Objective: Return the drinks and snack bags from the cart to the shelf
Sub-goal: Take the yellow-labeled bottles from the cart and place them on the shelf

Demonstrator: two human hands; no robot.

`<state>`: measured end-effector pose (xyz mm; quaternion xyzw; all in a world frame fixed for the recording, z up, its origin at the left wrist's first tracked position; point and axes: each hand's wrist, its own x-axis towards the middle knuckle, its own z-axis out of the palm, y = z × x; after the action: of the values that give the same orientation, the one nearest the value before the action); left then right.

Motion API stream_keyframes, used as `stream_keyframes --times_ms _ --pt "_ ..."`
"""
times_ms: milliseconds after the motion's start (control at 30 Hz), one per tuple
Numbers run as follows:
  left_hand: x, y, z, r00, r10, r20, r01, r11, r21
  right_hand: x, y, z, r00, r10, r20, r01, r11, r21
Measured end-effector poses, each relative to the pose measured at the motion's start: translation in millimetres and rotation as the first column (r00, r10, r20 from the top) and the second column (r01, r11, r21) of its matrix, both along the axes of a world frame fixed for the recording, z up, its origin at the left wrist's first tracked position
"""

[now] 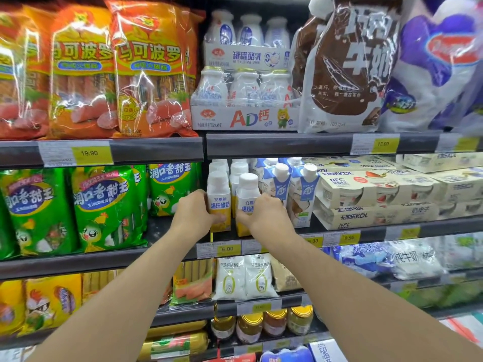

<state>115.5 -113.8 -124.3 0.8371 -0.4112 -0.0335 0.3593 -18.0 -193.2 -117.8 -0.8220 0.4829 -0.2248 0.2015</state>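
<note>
Hands are seen at the centre of the frame, both reached forward to the middle shelf [261, 237], each closed around a small drink bottle. The left hand [194, 214] is wrapped around the left bottle [219, 202], a white-capped bottle with a white and yellow label, its fingers curled round the left side and its thumb laid across the yellow lower part. The right hand [264, 216] is closed on the right bottle [245, 202] of the same kind, which is gripped from its right side. The two bottles are held upright, just beside each other, at the front edge of the shelf, above a yellow price tag [226, 249] marked 6.00; whether their bases are resting on the shelf cannot be told. More white-capped bottles are ranked behind them. Just right of the bottles, blue and white cartons [303, 194] with white caps are stood, and further right, cream multipacks of cups [376, 197] are stacked. At the left of the same level, green snack bags [104, 207] are lined up. In the upper left of the frame, orange sausage packs [151, 69] are displayed; in the upper centre, shrink-wrapped packs of small white bottles [245, 100]; in the upper right, a brown and white milk bag [347, 66].
</note>
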Motion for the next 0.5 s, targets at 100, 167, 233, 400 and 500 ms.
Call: stream_keyframes --times_ms 100,167,233,400,500 --pt "0 0 -1 1.000 -0.004 0.004 0.004 1.000 -0.002 0 3 -1 1.000 -0.008 0.016 0.008 1.000 0.000" --pt "0 1 -1 1.000 -0.007 -0.001 0.007 1.000 0.005 -2 6 -1 1.000 -0.012 0.009 0.012 1.000 0.000" --pt "2 2 -3 1.000 -0.015 -0.015 0.016 0.999 0.029 -5 9 -2 1.000 0.006 0.006 -0.006 1.000 0.006" --pt "2 19 -9 0.999 -0.032 -0.039 0.036 0.992 0.117 -22 16 -7 0.998 0.046 0.031 -0.047 0.998 0.029" --pt "-4 40 -2 0.995 -0.037 0.091 0.017 0.977 0.214 -36 17 -7 0.997 0.054 0.058 -0.056 0.998 0.033"
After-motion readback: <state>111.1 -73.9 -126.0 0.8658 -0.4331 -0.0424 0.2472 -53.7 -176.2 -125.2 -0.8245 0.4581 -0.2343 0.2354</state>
